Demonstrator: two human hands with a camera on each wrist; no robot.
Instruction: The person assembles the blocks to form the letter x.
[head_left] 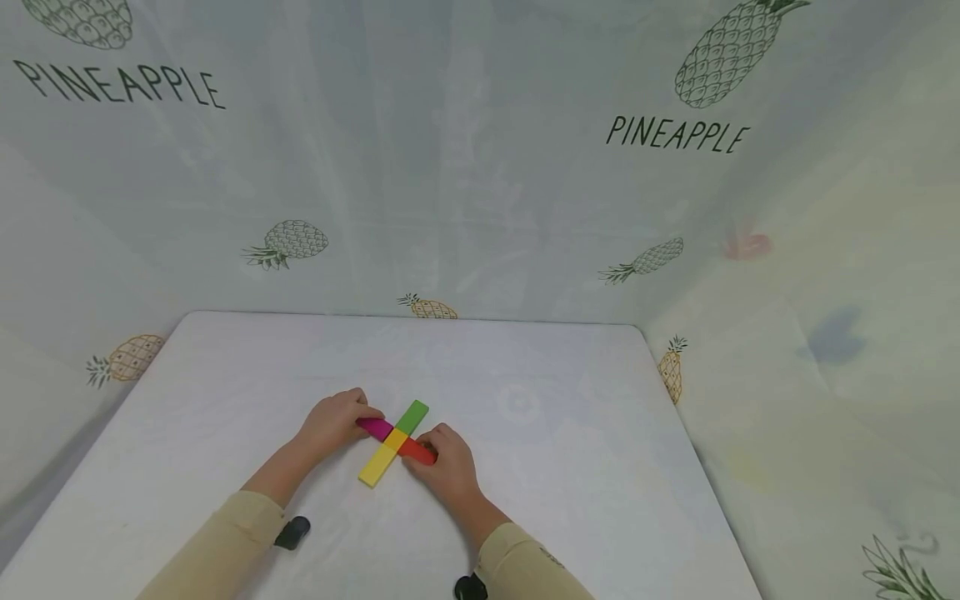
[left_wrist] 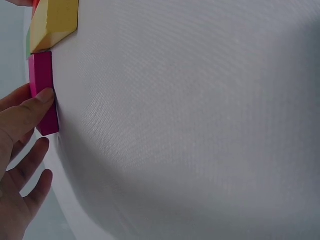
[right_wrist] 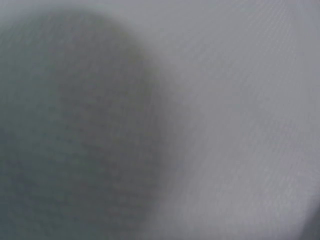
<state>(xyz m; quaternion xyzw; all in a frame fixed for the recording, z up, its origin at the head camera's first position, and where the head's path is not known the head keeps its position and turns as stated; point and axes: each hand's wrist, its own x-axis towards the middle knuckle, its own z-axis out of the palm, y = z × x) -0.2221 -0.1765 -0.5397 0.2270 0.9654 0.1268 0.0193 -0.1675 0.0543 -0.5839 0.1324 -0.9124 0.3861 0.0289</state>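
Several coloured blocks lie together as a slanted cross on the white table. My left hand [head_left: 333,427] pinches the magenta block [head_left: 376,427] on the left arm of the cross; in the left wrist view the thumb lies on this magenta block [left_wrist: 44,70] with a finger behind it. On the other side, my right hand [head_left: 450,468] holds the red block [head_left: 417,451] between thumb and fingers. A green block [head_left: 412,415] points away at the far end. The yellow part [head_left: 378,462] fills the middle and near arm; whether it is one block or two I cannot tell.
The white table [head_left: 570,417] spreads around the hands, its far edge against a hanging sheet [head_left: 465,167] printed with pineapples. Dark wrist devices [head_left: 293,532] sit below both sleeves. The right wrist view shows only blurred pale cloth and a shadow.
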